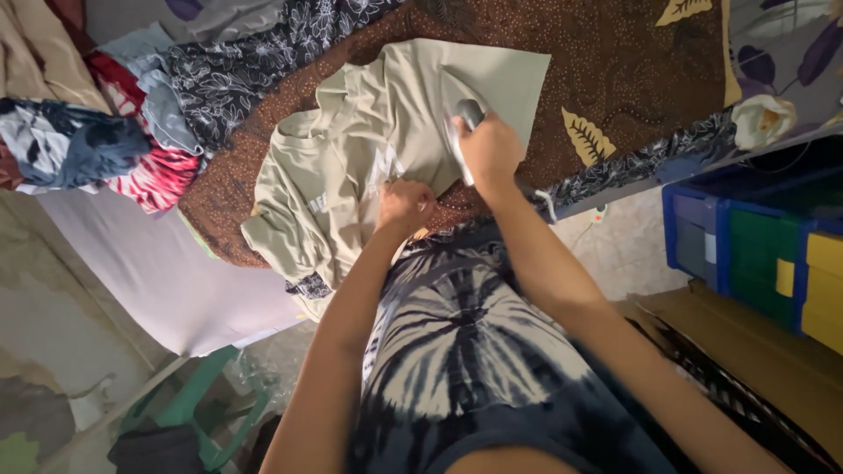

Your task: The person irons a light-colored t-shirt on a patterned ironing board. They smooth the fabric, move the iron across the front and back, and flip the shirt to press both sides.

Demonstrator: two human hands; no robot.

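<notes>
Currently the right hand [489, 151] is clamped on the iron [465, 123], which rests on the beige shirt [369, 149] spread over the brown-covered surface [632, 70]; just left, the left hand [402, 204] pinches shirt fabric.

Setting: a home laundry and ironing corner. Evidence: a table padded with a brown leaf-patterned cloth [632, 79], a heap of crumpled clothes [105, 132] at one end, stacked plastic storage bins [755, 254], a cardboard box [746, 351], and a tiled floor [615, 246].
</notes>
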